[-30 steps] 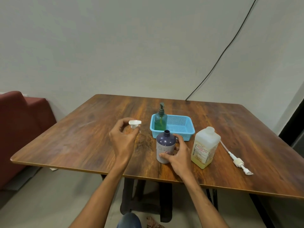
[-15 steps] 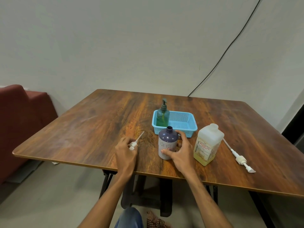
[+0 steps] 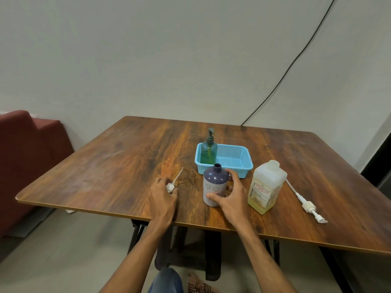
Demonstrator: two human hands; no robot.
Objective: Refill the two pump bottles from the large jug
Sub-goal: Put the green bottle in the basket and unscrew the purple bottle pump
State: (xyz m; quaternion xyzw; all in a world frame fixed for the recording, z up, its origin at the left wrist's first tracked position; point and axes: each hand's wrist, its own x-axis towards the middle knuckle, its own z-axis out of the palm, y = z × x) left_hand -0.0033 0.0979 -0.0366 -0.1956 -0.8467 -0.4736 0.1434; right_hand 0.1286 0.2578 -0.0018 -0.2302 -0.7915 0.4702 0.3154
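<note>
A purple bottle (image 3: 215,185) with its neck open stands near the table's front edge, and my right hand (image 3: 232,199) grips its right side. My left hand (image 3: 163,197) holds a small white pump head (image 3: 171,187) down on the table, its tube pointing away. A green pump bottle (image 3: 209,150) stands in the left end of a blue basket (image 3: 237,163). The large jug (image 3: 266,187) with yellowish liquid stands uncapped to the right of the purple bottle. A long white jug pump (image 3: 306,205) lies on the table at the right.
The wooden table (image 3: 118,161) has its front edge just under my wrists. A red sofa (image 3: 23,157) stands to the left, and a black cable (image 3: 296,60) runs up the wall behind.
My left hand came down from the air and laid the white pump head on the table. My right hand stayed on the purple bottle.
</note>
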